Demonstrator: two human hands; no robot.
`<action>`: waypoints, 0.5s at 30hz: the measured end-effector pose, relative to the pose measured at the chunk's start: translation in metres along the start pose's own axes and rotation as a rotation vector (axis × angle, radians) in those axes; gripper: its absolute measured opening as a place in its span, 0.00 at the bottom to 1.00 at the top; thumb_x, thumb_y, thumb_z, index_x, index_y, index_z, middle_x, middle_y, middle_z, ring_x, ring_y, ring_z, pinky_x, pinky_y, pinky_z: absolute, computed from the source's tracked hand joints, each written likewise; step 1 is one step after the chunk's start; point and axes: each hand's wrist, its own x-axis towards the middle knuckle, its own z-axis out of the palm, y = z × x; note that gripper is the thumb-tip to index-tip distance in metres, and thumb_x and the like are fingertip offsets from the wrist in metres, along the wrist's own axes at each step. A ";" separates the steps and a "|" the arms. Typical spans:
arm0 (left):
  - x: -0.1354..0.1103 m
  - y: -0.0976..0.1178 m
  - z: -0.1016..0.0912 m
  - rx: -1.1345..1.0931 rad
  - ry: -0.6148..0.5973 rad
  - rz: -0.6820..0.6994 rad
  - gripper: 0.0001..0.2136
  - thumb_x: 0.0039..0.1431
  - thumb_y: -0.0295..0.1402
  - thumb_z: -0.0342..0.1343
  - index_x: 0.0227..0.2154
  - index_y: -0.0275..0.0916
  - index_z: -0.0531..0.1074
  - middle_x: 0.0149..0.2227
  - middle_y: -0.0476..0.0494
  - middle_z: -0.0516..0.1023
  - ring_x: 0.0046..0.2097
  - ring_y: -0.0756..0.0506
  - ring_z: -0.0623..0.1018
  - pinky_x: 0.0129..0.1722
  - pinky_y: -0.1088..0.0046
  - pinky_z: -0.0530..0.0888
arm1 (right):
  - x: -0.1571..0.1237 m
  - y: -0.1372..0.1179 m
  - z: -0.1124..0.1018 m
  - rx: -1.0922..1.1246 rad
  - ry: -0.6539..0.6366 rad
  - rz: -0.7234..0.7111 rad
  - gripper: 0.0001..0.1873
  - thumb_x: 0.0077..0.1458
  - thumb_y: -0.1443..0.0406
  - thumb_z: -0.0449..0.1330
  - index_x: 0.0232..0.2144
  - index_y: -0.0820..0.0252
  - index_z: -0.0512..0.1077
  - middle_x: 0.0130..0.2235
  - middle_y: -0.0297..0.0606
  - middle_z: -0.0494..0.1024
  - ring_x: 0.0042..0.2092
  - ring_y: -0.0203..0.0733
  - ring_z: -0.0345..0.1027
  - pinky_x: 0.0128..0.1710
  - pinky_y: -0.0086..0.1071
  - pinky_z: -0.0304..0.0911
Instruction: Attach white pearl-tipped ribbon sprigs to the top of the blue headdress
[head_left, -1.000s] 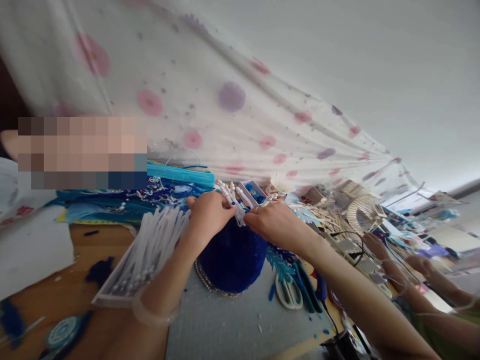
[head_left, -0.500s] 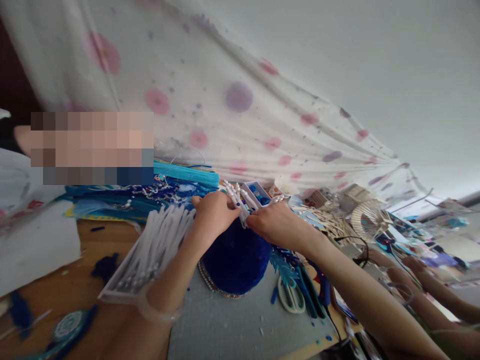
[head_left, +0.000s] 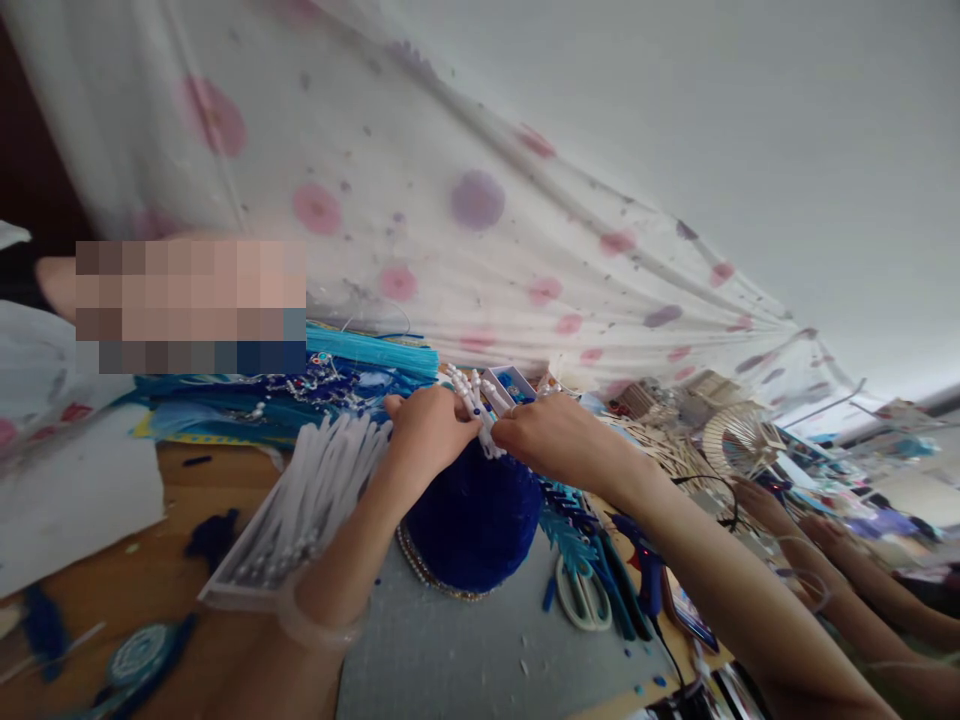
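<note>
A dark blue velvet cap [head_left: 472,525] with a beaded trim along its lower edge rests on a grey mat [head_left: 420,660]. White beaded stems [head_left: 471,385] stand at the cap's top, between my hands. My left hand [head_left: 433,425] is closed at the cap's upper left edge, its thumb against the stems and its other fingertips hidden behind. On the right, my right hand [head_left: 551,435] pinches the stems near their base, and its fingertips are mostly out of sight. Beside my left forearm lies a white tray [head_left: 244,600] full of white stems with pearly ends.
White-handled scissors [head_left: 583,600], blue-handled pliers [head_left: 622,590] and a glue gun [head_left: 649,580] lie to the right. A small box [head_left: 504,378] of blue pieces and turquoise tassel strands [head_left: 375,350] sit behind. Another person's arms [head_left: 810,560] reach in at far right.
My right hand has rolled slightly, so its back shows more and the white beads above it are less visible. My left hand and the cap have hardly moved.
</note>
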 end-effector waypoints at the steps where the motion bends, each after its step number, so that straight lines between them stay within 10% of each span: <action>1: 0.000 0.000 0.000 -0.001 0.000 0.000 0.09 0.57 0.39 0.59 0.28 0.43 0.83 0.35 0.39 0.86 0.47 0.32 0.81 0.46 0.55 0.64 | 0.001 0.000 0.000 -0.003 -0.010 -0.008 0.10 0.62 0.74 0.57 0.36 0.64 0.78 0.32 0.45 0.83 0.31 0.42 0.74 0.25 0.35 0.40; 15: -0.001 0.001 -0.001 0.001 -0.010 0.004 0.09 0.57 0.38 0.58 0.30 0.44 0.83 0.36 0.40 0.87 0.48 0.31 0.81 0.47 0.54 0.64 | 0.005 -0.004 0.002 -0.032 -0.024 -0.040 0.11 0.60 0.75 0.56 0.33 0.65 0.79 0.30 0.47 0.83 0.30 0.43 0.73 0.24 0.33 0.44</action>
